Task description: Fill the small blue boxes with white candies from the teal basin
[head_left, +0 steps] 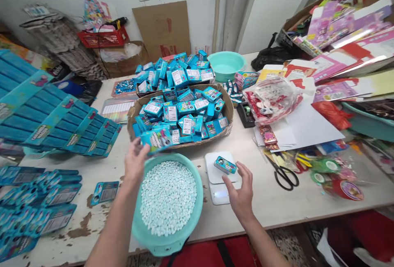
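Note:
My left hand grips the left end of a flat blue packet, slightly blurred, over the front edge of the cardboard box of blue boxes. My right hand has thumb and fingers spread around the right end of a small blue tin, which lies tilted on the white scale; whether the fingertips touch it I cannot tell. A mint-green basin full of pale candies stands between my arms.
Behind the basin sits the cardboard box of blue boxes. Rows of blue packets and one single packet lie left. Black scissors, tape rolls and a tape dispenser are right. A blue display stack leans at left.

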Action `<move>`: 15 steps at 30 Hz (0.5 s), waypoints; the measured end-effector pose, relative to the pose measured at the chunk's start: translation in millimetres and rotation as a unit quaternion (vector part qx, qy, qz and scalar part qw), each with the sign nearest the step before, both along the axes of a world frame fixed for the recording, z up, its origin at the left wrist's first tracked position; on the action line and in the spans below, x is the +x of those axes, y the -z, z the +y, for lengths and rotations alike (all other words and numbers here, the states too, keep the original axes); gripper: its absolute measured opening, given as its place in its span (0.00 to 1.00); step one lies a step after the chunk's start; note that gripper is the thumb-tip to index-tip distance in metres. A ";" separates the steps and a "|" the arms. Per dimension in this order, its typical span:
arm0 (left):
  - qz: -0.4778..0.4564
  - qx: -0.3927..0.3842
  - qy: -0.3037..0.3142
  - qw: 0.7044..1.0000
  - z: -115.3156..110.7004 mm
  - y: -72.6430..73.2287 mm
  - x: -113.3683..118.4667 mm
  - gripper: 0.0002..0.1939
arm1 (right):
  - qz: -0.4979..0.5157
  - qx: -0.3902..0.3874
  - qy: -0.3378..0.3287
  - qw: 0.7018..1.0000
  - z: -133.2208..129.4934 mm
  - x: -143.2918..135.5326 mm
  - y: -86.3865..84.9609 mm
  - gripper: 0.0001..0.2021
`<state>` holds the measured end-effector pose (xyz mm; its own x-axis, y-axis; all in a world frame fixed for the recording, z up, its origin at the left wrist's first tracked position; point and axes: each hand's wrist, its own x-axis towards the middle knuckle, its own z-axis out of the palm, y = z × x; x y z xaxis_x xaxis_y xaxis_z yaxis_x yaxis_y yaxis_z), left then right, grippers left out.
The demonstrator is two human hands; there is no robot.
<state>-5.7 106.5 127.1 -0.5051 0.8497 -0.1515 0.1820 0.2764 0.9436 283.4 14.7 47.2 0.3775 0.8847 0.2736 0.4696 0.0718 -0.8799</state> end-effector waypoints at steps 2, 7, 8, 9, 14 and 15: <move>-0.253 -0.042 0.049 0.965 -34.7 4.4 15.7 0.20 | 0.014 0.008 -0.072 0.997 -8.7 -19.6 -12.8 0.21; -0.503 -0.104 0.024 0.858 -93.4 28.1 49.7 0.09 | 0.097 -0.020 -0.245 0.964 -14.5 -63.0 -25.2 0.28; -0.525 -0.119 0.034 0.842 -101.6 32.2 52.6 0.09 | 0.113 -0.017 -0.264 0.958 -15.1 -67.1 -26.1 0.35; -0.539 -0.142 0.051 0.829 -109.6 35.9 54.4 0.09 | 0.130 -0.016 -0.274 0.953 -16.2 -69.2 -27.3 0.42; -0.475 -0.272 0.236 0.803 -142.0 53.3 55.8 0.12 | 0.211 -0.162 -0.365 0.892 -29.5 -57.0 -42.9 0.40; -0.425 -0.276 0.283 0.814 -143.5 58.0 54.1 0.13 | 0.221 -0.193 -0.382 0.877 -34.5 -53.2 -46.6 0.33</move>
<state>48.4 -37.0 69.1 0.4314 0.5929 -0.6800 -0.2263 0.8007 0.5546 230.2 -19.8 93.8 -0.3709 0.9201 -0.1255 0.0217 -0.1266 -0.9917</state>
